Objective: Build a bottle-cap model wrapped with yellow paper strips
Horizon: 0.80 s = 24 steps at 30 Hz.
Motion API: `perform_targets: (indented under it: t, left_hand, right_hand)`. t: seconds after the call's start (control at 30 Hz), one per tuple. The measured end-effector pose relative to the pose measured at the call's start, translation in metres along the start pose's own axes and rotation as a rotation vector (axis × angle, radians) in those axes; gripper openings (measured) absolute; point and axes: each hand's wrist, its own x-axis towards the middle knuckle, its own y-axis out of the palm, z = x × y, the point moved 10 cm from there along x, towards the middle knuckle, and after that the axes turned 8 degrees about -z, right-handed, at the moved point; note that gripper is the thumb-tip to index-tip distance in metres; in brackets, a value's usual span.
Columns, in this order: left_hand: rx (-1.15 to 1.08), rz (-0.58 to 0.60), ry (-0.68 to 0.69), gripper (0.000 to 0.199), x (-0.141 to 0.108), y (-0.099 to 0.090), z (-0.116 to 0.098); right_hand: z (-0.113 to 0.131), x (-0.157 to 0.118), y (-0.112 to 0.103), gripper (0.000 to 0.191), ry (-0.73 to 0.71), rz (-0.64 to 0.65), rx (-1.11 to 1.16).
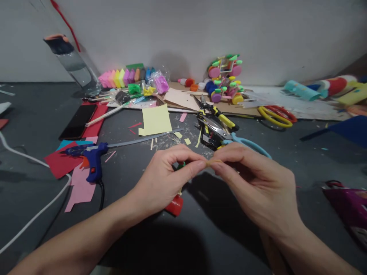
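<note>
Taking the spot where my fingertips meet as the centre of the clock, my phone point(78, 121) lies between nine and ten, partly on red paper. The blue glue gun point(94, 162) is at nine, on its side over scraps of coloured paper. At ten lies a pale yellow sheet point(156, 119), with small offcuts near it.

My left hand point(169, 179) has thumb and forefinger closed on one end of a thin tan piece point(210, 162); that piece sits at the very centre, held up off the table, too small and covered for me to say what it is. At seven, partly hidden by that hand, is a red cylinder point(175, 206).

The light-blue-handled scissors point(229, 136) lie at one, just past my right hand point(258, 183), whose thumb and forefinger grip the piece's other end. A purple packet point(348, 210) is out between three and four.

I'd judge this step to be fine shaping or straightening between two pinches. The next move calls for light, even pressure and steady tips, letting neither end slip.
</note>
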Motion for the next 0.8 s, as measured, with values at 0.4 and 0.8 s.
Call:
perform_targets:
  t: [0.4, 0.8]
  left_hand:
    - [0.632, 0.46, -0.001, 0.005, 0.006, -0.01, 0.024]
    - [0.629, 0.461, 0.166, 0.015, 0.005, 0.007, 0.027]
  right_hand:
    - [0.005, -0.023, 0.047, 0.009, -0.241, 0.369, -0.253]
    - [0.014, -0.035, 0.063, 0.018, -0.427, 0.3, -0.424]
